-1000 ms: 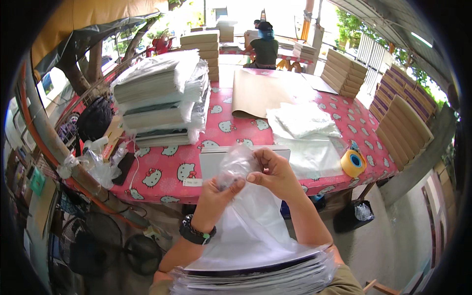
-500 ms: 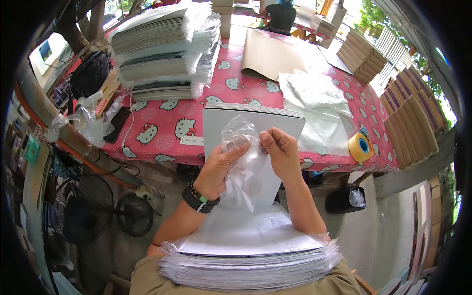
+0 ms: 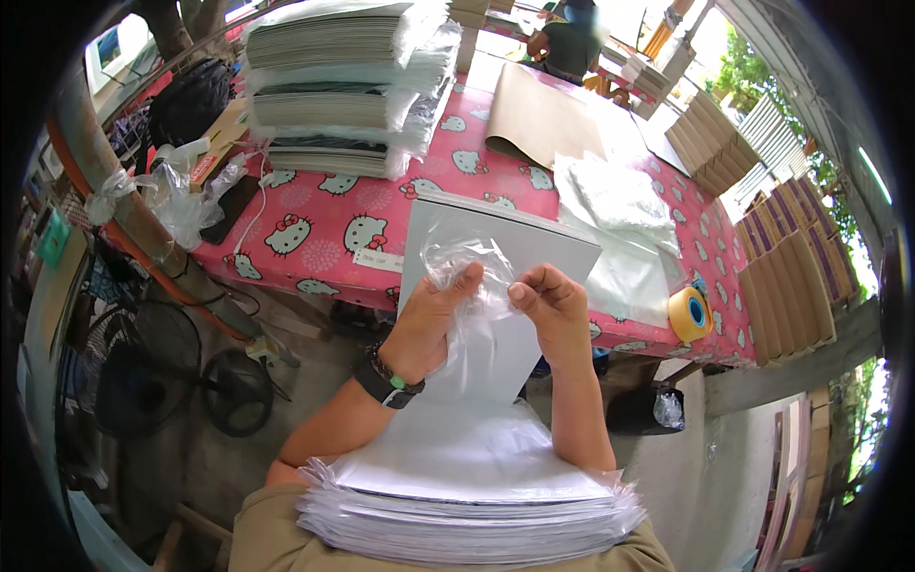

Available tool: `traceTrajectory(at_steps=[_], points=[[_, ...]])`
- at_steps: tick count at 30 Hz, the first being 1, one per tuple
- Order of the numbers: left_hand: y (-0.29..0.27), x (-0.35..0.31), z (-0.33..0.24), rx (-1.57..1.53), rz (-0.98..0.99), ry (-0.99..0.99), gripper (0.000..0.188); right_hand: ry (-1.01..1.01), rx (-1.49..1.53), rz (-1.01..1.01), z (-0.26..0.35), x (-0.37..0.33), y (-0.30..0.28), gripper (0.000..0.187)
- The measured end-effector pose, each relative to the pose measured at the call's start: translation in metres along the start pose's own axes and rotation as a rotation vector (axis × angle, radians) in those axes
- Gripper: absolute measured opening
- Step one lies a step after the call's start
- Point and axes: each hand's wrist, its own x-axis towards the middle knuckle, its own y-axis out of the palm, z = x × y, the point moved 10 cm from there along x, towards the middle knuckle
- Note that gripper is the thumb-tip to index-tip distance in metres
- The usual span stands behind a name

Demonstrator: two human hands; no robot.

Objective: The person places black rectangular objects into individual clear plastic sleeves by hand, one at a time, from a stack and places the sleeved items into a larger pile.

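Observation:
My left hand (image 3: 422, 324) is closed around a crumpled, clear plastic bag (image 3: 469, 338), its thumb pointing up across the film. On the other side, my right hand (image 3: 555, 307) pinches the edge of the same plastic between thumb and forefinger, its other fingers curled. Both hands are above a pile of light grey sheets or boards (image 3: 562, 253) that lies at the table's front edge and leans out toward me. Against my body rests a thick stack of white sheets in clear sleeves (image 3: 467, 477). A watch and a beaded bracelet are on my left wrist.
On the pink patterned tablecloth (image 3: 324, 253) are tall plastic-wrapped stacks (image 3: 324, 105), brown paper (image 3: 543, 119), clear bags (image 3: 620, 205) and a yellow tape roll (image 3: 688, 315). Folded cardboard (image 3: 777, 276) stands at right. A fan (image 3: 143, 362) is low at left. Another person (image 3: 567, 48) sits beyond.
The view has tilted slightly. My right hand's fingers have loosened a little while still pinching the plastic, and the bag's upper part has spread wider above my left hand.

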Motion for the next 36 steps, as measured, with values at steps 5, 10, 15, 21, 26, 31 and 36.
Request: traceTrajectory(at_steps=[5,10,15,21,26,31,36], points=[[0.013,-0.003,-0.007,0.142,0.067,0.113,0.024,-0.03,-0.124,0.04,-0.001,-0.002,0.009,0.021],[0.0,0.0,-0.011,0.08,0.034,0.082,0.029,-0.062,-0.39,-0.04,0.011,-0.002,0.008,0.023],[0.01,-0.01,-0.006,-0.169,0.063,-0.1,0.03,-0.155,-0.477,-0.127,0.02,0.002,-0.004,0.023],[0.01,-0.006,-0.001,0.194,0.129,-0.052,0.035,-0.287,-0.434,-0.187,0.026,0.001,-0.014,0.012],[0.001,-0.009,-0.001,0.281,-0.014,-0.08,0.028,-0.329,-0.44,-0.183,0.03,-0.008,-0.003,0.008],[0.01,-0.012,-0.001,-0.105,0.017,-0.049,0.029,-0.284,-0.466,-0.217,0.018,-0.004,-0.01,0.013],[0.004,-0.006,-0.005,-0.12,0.307,0.037,0.028,-0.119,0.06,-0.075,0.0,0.011,-0.026,0.021]])
